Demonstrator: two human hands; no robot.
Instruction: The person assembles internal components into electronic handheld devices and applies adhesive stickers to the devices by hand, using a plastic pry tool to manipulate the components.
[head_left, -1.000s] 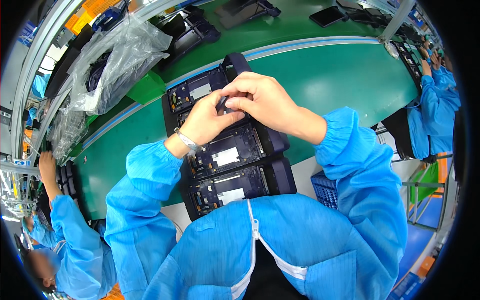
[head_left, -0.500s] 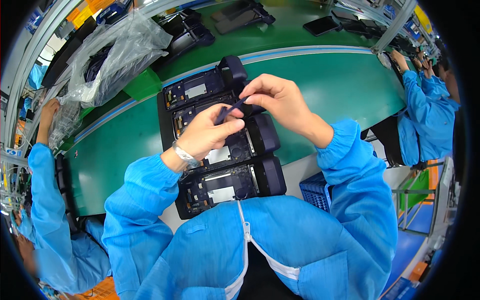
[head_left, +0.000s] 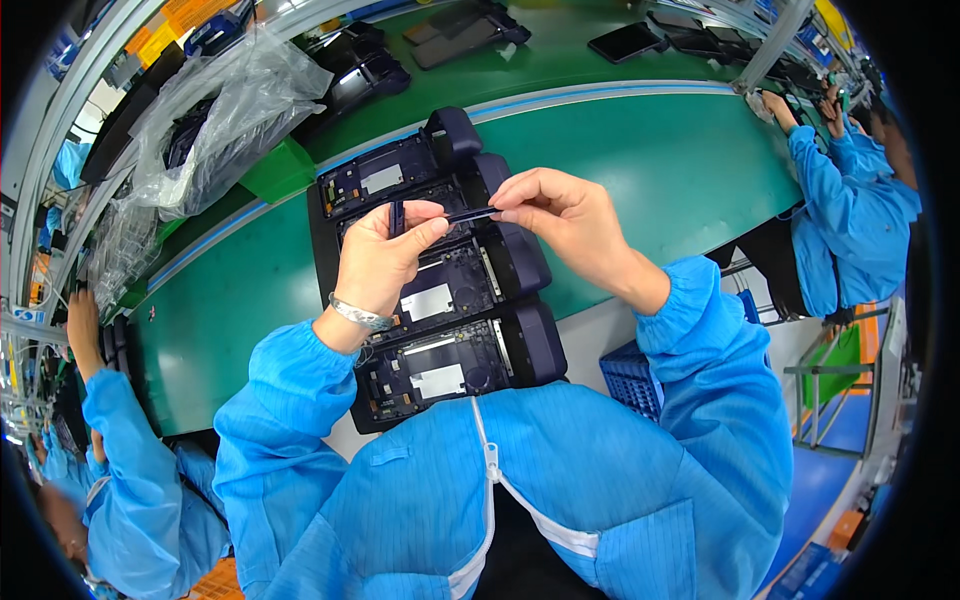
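A thin dark strip (head_left: 470,214) is stretched level between my hands. My left hand (head_left: 378,255), with a silver bracelet at the wrist, pinches one end between thumb and forefinger. A second dark narrow piece (head_left: 397,218) stands up among the left fingers; whether it joins the strip I cannot tell. My right hand (head_left: 565,215) pinches the other end at the fingertips. Below my hands lies a row of several dark handheld device housings, open side up, with circuit parts inside. The nearest housing (head_left: 435,370) shows a white rectangle; my hands partly cover the middle ones.
The housings lie on a green work mat (head_left: 640,170). A clear plastic bag (head_left: 230,120) and a green bin (head_left: 280,170) stand at the left back. More dark devices (head_left: 460,35) lie beyond the rail. A blue crate (head_left: 632,380) is low right. Co-workers in blue sit on both sides.
The strip has turned from slanted to nearly level. My left hand has moved slightly left and turned more upright; my right hand is a little lower. The left co-worker's arm has dropped lower.
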